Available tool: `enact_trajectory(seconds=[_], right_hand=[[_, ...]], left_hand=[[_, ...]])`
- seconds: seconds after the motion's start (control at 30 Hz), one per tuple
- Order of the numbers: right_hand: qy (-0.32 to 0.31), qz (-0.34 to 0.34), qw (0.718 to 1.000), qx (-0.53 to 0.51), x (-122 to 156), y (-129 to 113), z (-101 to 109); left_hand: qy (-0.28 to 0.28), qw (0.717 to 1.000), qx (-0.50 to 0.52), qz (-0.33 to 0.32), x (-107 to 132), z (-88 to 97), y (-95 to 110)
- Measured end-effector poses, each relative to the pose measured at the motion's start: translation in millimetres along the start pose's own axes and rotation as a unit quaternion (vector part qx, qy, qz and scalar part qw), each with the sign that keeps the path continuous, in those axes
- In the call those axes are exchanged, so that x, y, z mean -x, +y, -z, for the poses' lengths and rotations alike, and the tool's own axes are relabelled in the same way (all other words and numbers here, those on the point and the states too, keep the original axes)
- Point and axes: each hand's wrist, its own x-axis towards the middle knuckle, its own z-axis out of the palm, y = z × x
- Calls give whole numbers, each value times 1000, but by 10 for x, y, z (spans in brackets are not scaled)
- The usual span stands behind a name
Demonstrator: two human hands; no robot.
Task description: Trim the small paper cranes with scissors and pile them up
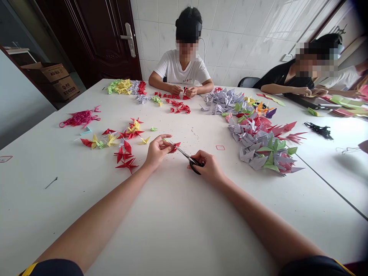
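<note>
A: Where is the red paper piece [173, 150]?

B: At the fingertips of the left hand [157, 151], over the bench [172, 214]. That hand pinches it; the right hand [209, 166] grips the scissors [188, 156], fingers curled around the black handles. The blades cross the paper, though whether they bite into it is too small to tell.

A: How are they best handled?

B: Probably with the left fingertips behind the blade line, the paper held steady and the blades worked in small strokes.

A: And room to move?

B: Folded pieces [124, 155] lie just beside the left hand, and a big paper heap [258, 147] sits beyond the right, so sideways sweeps look risky. The widest room is between the forearms. A seam [324, 180] runs past the heap; a co-worker's hands [191, 91] are near the far edge.
</note>
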Motion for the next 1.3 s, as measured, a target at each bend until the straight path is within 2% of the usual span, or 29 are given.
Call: enact_trajectory(seconds=[0.37,1.1,1.3], right_hand=[[-10,-3,1000,-6,22,-45,-17],[-18,-11,999,-31,23,-33,-22],[-2,0,1000,-17,19,1,-40]], left_hand=[[-20,1000,-8,14,26,-33,30],[-14,999,31,29,25,-47,20],[-12,996,61,61,15,-35,21]])
